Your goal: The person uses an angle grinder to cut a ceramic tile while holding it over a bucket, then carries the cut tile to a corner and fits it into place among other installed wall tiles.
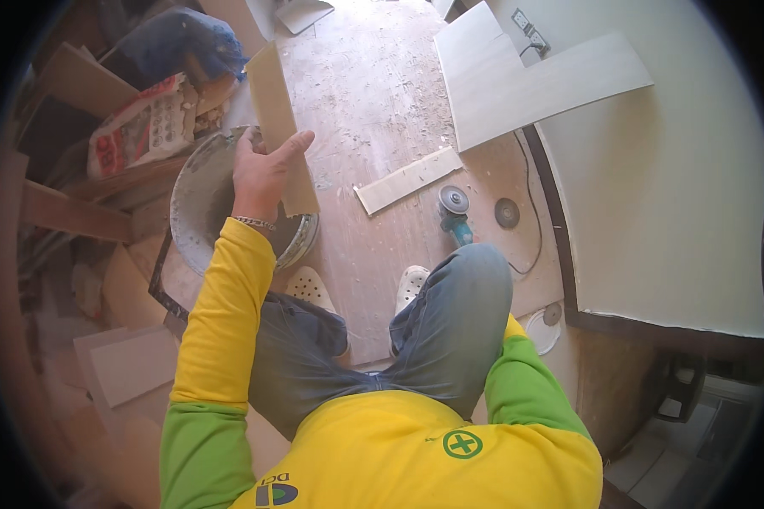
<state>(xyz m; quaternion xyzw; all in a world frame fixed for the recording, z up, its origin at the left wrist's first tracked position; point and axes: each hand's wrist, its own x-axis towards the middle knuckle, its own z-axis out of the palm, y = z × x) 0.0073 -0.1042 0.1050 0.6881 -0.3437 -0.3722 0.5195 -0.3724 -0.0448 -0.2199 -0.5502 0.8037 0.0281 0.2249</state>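
Left hand (261,178) pinches 1 long cream rectangular tile strip (273,97) over the round grey mortar-smeared bucket (202,199); right hand hidden, cannot tell.

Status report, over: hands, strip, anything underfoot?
Left hand gripping beige strip by bucket. Right hand out of view. Angle grinder on floor, ahead of right knee.

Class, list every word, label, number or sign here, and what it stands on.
Yellow-green shirt: green cross in a circle; lettering beside a logo, not copied here.
White-and-red bag: red print, not copied here.
Angle grinder: any marking too small to read.
Held strip: no print visible.
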